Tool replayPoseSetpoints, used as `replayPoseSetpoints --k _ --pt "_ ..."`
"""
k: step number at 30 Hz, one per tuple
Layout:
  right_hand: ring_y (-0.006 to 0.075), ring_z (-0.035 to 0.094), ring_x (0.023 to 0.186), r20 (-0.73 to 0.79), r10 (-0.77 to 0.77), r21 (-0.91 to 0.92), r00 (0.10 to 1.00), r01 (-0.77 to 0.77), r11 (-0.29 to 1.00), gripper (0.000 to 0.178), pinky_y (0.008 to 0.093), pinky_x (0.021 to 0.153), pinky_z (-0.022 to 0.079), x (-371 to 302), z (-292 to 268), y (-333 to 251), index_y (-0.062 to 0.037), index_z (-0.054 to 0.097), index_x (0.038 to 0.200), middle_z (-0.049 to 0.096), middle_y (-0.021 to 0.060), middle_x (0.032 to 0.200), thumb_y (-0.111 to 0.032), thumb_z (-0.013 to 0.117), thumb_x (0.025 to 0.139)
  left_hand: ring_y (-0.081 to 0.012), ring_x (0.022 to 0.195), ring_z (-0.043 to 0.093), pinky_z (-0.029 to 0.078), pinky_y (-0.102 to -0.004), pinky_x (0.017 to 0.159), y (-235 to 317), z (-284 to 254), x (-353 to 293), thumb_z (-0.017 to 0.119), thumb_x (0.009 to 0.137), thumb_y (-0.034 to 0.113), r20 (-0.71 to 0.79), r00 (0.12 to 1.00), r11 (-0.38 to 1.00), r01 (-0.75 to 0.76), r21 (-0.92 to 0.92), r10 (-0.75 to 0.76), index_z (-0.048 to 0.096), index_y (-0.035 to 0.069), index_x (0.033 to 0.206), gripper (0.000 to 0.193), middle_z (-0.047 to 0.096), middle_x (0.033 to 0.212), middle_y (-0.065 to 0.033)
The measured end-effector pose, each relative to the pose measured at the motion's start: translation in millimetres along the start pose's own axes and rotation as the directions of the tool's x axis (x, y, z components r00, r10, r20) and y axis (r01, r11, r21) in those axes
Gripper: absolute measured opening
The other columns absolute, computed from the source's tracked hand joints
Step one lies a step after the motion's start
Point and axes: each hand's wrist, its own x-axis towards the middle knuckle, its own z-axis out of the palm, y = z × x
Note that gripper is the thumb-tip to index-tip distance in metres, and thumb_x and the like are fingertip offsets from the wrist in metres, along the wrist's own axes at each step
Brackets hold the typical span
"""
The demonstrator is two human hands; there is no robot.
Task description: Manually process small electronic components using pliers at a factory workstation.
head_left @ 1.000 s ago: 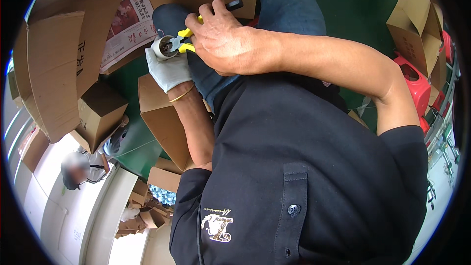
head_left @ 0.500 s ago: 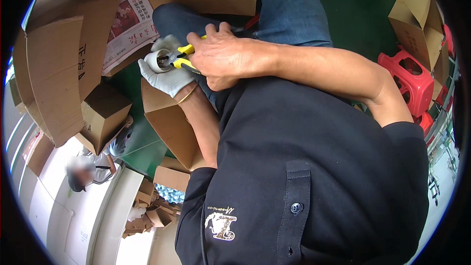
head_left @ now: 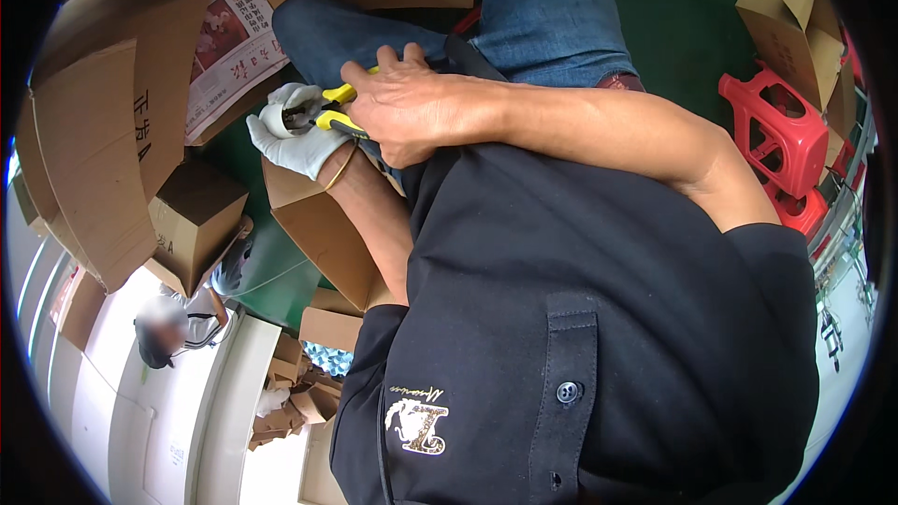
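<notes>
My left hand (head_left: 297, 145), in a white glove, is closed round a small white hollow cylinder (head_left: 273, 119) whose open end faces to the right. My bare right hand (head_left: 402, 108) grips a pair of pliers with yellow and black handles (head_left: 337, 122). The handles stand somewhat apart. The jaws of the pliers reach to the mouth of the cylinder, where something dark shows inside; their tips are hard to make out. Both hands are above my lap, beside my blue jeans (head_left: 327, 33).
Large open cardboard boxes (head_left: 79, 159) rise at the left, a printed newspaper (head_left: 229, 56) beside them. Another open box (head_left: 323, 234) stands below my left forearm. Red plastic stools (head_left: 781, 126) and more boxes (head_left: 786, 37) are at the right. A person (head_left: 173, 323) is at the lower left.
Both hands, with the pliers and the cylinder, have shifted slightly left in the picture. The cylinder's mouth is turned a little, and the pliers stay at it.
</notes>
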Motion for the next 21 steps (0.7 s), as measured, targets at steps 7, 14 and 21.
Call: replayPoseSetpoints --k 7,14,21 --pt "0.0359 0.048 0.099 -0.266 -0.139 -0.388 0.954 0.026 0.921 0.026 0.051 0.08 0.035 -3 22 2 -0.0039 0.076 0.092 0.055 0.0178 0.113 -0.019 0.063 0.076 -0.0207 0.068 0.059 0.05 -0.0326 0.064 -6 6 -1 0.064 0.085 0.041 -0.114 0.991 0.986 -0.052 0.161 0.071 0.056 0.008 0.072 0.037 0.059 0.075 -0.0064" --pt "0.0332 0.05 0.096 0.081 0.043 0.092 0.996 -0.05 0.994 0.026 0.0469 0.077 0.038 -6 1 1 -0.0039 0.073 0.094 0.053 0.0152 0.11 -0.017 0.066 0.073 -0.0194 0.067 0.057 0.049 -0.0314 0.064 -3 5 0 0.065 0.085 0.042 -0.108 0.993 0.998 -0.041 0.056 0.047 0.055 0.008 0.071 0.038 0.057 0.075 -0.0066" --pt "0.0363 0.049 0.099 -0.249 -0.093 -0.182 0.964 0.048 0.982 0.036 0.0511 0.078 0.036 -7 21 1 0.0001 0.075 0.097 0.055 0.0207 0.116 -0.019 0.067 0.068 -0.0188 0.066 0.057 0.048 -0.0309 0.061 -8 11 -4 0.065 0.085 0.044 -0.096 0.987 0.97 -0.104 0.222 0.128 0.055 0.008 0.069 0.041 0.058 0.074 -0.0052"
